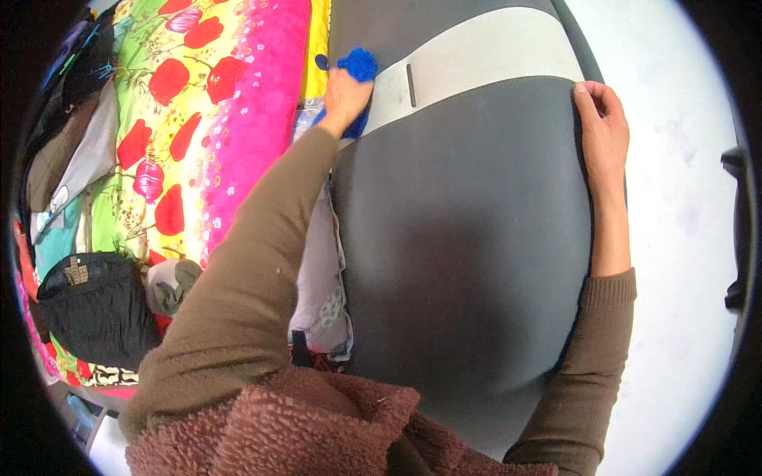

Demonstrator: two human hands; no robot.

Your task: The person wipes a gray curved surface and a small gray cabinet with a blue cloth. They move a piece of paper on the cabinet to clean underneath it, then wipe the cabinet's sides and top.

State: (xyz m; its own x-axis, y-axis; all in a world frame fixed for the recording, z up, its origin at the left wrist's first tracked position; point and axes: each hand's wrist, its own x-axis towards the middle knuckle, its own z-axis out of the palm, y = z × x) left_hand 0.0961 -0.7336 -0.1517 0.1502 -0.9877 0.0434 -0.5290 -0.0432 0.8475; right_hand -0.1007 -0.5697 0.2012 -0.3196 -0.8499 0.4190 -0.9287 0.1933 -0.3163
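Note:
My left hand [347,99] is closed around a bright blue cloth [357,63], bunched above the knuckles and showing again below the wrist. It is at the left edge of a dark grey padded headboard [468,190], where a pale beige band [484,55] crosses it. A short dark strip [411,85] sits on that band. On the opposite side, my right hand [605,131] has its fingers curled at the headboard's right edge, just below the band's end; the fingertips are partly hidden.
Left of the headboard lies a flowered bedspread [171,143] with a pink border. Piled clothes [59,151], a black garment [99,309] and a grey cushion-like piece [321,278] lie around it. A white wall [675,238] runs along the right.

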